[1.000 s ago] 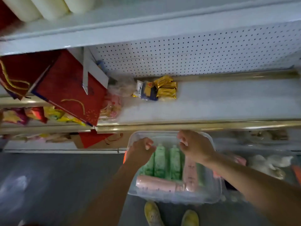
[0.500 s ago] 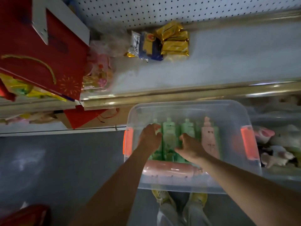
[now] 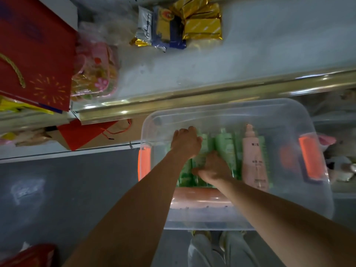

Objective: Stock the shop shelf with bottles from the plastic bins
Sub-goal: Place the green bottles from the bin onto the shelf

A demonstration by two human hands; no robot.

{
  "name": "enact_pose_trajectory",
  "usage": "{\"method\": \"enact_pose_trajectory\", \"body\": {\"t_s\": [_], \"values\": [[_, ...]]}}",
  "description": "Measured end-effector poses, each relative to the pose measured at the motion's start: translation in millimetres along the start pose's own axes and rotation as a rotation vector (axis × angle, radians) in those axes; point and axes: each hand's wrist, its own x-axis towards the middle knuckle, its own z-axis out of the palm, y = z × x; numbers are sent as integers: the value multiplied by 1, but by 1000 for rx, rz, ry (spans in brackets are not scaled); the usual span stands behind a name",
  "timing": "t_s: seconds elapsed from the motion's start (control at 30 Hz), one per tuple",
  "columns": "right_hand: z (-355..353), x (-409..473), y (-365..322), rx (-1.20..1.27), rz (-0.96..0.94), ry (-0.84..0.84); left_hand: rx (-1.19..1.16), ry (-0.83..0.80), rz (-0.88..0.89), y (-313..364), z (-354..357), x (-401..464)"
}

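A clear plastic bin with orange handles sits on the floor below the shelf. Inside stand several green bottles and a pink bottle; another pink bottle lies flat along the near wall. My left hand is down in the bin, fingers curled over the top of a green bottle at the left. My right hand rests on the green bottles in the middle, fingers wrapping one; the grip itself is partly hidden.
The grey shelf above the bin has a brass front rail. Gold and blue snack packs lie at its back. Red gift bags and pink wrapped items crowd the left. My shoes show below the bin.
The view dropped from the shelf to the bin. Both hands went from the bin's far rim down onto the green bottles inside.
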Motion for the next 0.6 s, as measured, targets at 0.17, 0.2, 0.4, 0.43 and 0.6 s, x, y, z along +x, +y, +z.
{"method": "enact_pose_trajectory", "body": {"t_s": [0.17, 0.2, 0.4, 0.43, 0.6], "values": [[3, 0, 6, 62, -32, 7, -155, 1, 28, -1, -9, -12], [0, -5, 5, 84, -22, 19, -206, 2, 31, -1, -10, -16], [-26, -26, -2, 169, 49, -2, -459, 19, 4, 9, -23, -36], [-31, -28, -2, 193, 64, -21, -510, 18, -13, 12, -26, -39], [-57, -50, -6, 247, 47, -97, -766, 34, -142, 20, -41, -56]]}}
